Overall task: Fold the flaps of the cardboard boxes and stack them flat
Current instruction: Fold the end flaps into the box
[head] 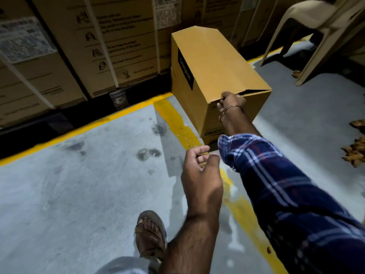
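A brown cardboard box (213, 70) with a black label stands on the floor against the stacked cartons, across a yellow floor line. My right hand (230, 101) reaches out and grips the near top edge of the box, fingers curled over the flap where a dark gap shows. A thin bangle sits on that wrist, and the sleeve is blue plaid. My left hand (199, 167) hovers in the air closer to me, below the box, with fingers loosely curled and nothing in it.
Tall strapped cartons (83, 48) form a wall at the back left. A beige plastic chair (320, 32) stands at the back right. Dry leaves (353, 151) lie at the right edge. Grey concrete floor with yellow lines (173, 119) spreads around; my sandalled foot (151, 234) is below.
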The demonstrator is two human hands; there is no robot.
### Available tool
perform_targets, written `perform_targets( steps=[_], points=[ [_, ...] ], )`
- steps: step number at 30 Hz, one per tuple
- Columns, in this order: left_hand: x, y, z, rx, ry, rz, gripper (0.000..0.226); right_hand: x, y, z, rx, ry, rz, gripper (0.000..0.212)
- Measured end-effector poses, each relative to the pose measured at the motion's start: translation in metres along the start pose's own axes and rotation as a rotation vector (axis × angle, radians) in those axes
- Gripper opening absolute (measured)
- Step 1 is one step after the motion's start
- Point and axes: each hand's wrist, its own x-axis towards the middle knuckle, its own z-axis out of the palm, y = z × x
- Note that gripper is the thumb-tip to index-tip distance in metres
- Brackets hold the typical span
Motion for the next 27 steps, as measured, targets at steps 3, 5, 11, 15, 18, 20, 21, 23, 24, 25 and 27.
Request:
perform_targets(
  steps=[3, 5, 11, 15, 18, 20, 21, 23, 24, 25, 27],
  points=[
    [0.011, -0.003, -0.003, 0.013, 0.077, -0.063, 0.022, -0.028, 0.023, -0.001, 0.031, 0.080, 0.002, 0.020],
    [0.016, -0.005, -0.005, 0.010, 0.113, -0.098, 0.031, -0.049, 0.042, -0.008, -0.034, 0.045, 0.012, 0.022],
    [0.061, -0.016, -0.008, 0.008, 0.170, -0.179, 0.092, -0.120, 0.081, -0.037, 0.013, -0.063, 0.087, 0.020],
    [0.089, -0.024, -0.017, -0.129, 0.065, -0.383, 0.091, -0.151, 0.078, -0.077, -0.369, -0.309, -0.042, 0.010],
    [0.096, -0.032, -0.026, -0.151, 0.079, -0.429, 0.071, -0.108, 0.055, -0.126, -0.718, 0.099, -0.667, 0.019],
    [0.097, -0.037, -0.027, -0.130, 0.059, -0.437, 0.066, -0.076, 0.037, -0.146, -0.715, 0.197, -0.484, 0.058],
    [0.094, -0.039, -0.025, -0.115, 0.045, -0.443, 0.064, -0.063, 0.035, -0.151, -0.671, 0.142, -0.286, 0.072],
    [0.093, -0.042, -0.022, -0.046, 0.054, -0.432, 0.075, -0.052, 0.037, -0.151, -0.631, -0.012, -0.073, 0.064],
    [0.095, -0.045, -0.023, 0.035, 0.071, -0.399, 0.081, -0.051, 0.039, -0.149, -0.632, -0.054, -0.079, 0.053],
    [0.095, -0.042, -0.025, 0.123, 0.092, -0.352, 0.088, -0.056, 0.038, -0.145, -0.627, -0.073, -0.109, 0.043],
    [0.094, -0.031, -0.033, 0.274, 0.148, -0.283, 0.099, -0.067, 0.041, -0.139, -0.608, -0.087, -0.169, 0.030]
  ],
)
